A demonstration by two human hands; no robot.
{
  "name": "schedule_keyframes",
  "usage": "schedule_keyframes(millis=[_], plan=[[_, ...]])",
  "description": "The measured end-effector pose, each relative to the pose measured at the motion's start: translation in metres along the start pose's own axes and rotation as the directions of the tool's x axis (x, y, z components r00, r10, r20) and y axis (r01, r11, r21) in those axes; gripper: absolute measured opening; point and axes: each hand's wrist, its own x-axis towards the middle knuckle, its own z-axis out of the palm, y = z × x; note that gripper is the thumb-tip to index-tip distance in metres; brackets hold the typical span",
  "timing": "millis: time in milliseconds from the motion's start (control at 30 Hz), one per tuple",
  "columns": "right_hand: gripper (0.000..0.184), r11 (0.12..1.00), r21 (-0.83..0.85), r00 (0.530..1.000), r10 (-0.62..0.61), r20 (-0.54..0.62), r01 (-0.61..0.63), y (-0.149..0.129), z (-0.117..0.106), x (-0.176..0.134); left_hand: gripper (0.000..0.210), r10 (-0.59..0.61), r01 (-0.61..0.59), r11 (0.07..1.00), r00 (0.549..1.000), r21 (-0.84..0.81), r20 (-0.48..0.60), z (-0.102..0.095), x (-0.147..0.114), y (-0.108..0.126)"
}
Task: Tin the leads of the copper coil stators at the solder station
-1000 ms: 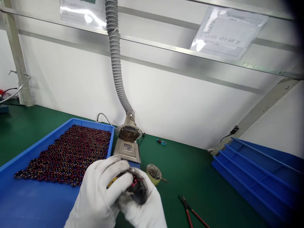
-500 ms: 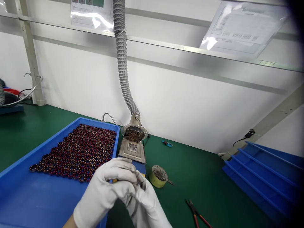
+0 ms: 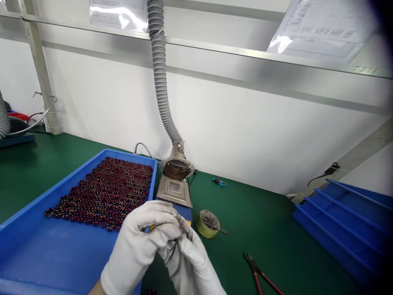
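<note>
Both hands wear white gloves with darkened fingertips and meet in front of a small metal-topped heating unit. My left hand has its fingers curled inward, pinched against those of my right hand. Whatever sits between the fingertips is hidden by the gloves. To the left lies a blue tray holding a layer of small dark-red and copper wound rings. A bit of a similar red ring shows at the bottom edge, below my hands.
Right of the hands stands a yellowish tin with dark residue and a flat stick. Red-handled pliers lie nearer, and a small blue tool farther back. Stacked blue trays stand right. An extractor hose hangs over the heating unit.
The view has shifted slightly, so the bench things sit a little right and higher. My hands stay together with small finger movements. A red ring now shows at the bottom edge.
</note>
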Motion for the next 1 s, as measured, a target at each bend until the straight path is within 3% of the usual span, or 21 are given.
schedule_keyframes(millis=[200, 267, 333, 400, 467, 567, 667, 767, 867, 933, 1000], plan=[[0.024, 0.995, 0.096, 0.999, 0.043, -0.008, -0.042, -0.012, 0.021, -0.024, 0.009, -0.125, 0.119, 0.992, 0.962, -0.039, -0.244, -0.013, -0.003, -0.008], [0.023, 0.983, 0.170, 0.997, 0.074, 0.008, -0.075, -0.015, 0.026, -0.026, 0.015, -0.090, 0.106, 0.989, 0.984, 0.101, -0.152, -0.013, -0.003, -0.006], [0.022, 0.961, 0.256, 0.995, 0.100, 0.021, -0.102, -0.015, 0.029, -0.027, 0.037, -0.025, 0.018, 0.961, 0.999, 0.277, 0.025, -0.007, -0.003, -0.003], [0.019, 0.945, 0.307, 0.994, 0.111, 0.011, -0.109, -0.014, 0.029, -0.027, 0.049, 0.052, -0.104, 0.912, 0.989, 0.396, 0.140, -0.001, -0.005, -0.001], [0.015, 0.949, 0.298, 0.994, 0.111, 0.001, -0.106, -0.013, 0.027, -0.029, 0.047, 0.113, -0.187, 0.880, 0.975, 0.436, 0.190, 0.003, -0.006, -0.001], [0.020, 0.976, 0.206, 0.997, 0.075, 0.002, -0.074, -0.010, 0.021, -0.026, 0.042, 0.140, -0.201, 0.912, 0.972, 0.358, 0.190, 0.002, -0.004, 0.000], [0.024, 0.994, 0.100, 0.999, 0.048, 0.017, -0.049, -0.004, 0.011, -0.012, 0.030, 0.094, -0.118, 0.977, 0.986, 0.178, 0.139, -0.002, -0.001, -0.001], [0.017, 0.999, -0.001, 0.998, 0.049, 0.030, -0.049, 0.002, 0.001, 0.003, 0.018, 0.019, -0.017, 0.999, 0.999, -0.043, 0.050, -0.004, -0.001, -0.005], [0.022, 0.997, -0.003, 0.996, 0.081, 0.033, -0.081, 0.005, -0.003, 0.000, 0.011, -0.085, 0.059, 0.973, 0.991, -0.225, -0.104, -0.008, -0.001, -0.004], [0.034, 0.996, 0.022, 0.995, 0.090, 0.040, -0.091, 0.003, -0.003, -0.011, 0.009, -0.156, 0.117, 0.967, 0.974, -0.226, -0.162, -0.013, 0.000, 0.002], [0.039, 0.995, 0.043, 0.996, 0.084, 0.043, -0.086, 0.000, -0.001, -0.022, 0.014, -0.269, 0.261, 0.960, 0.960, -0.098, -0.076, -0.015, 0.002, 0.010]])
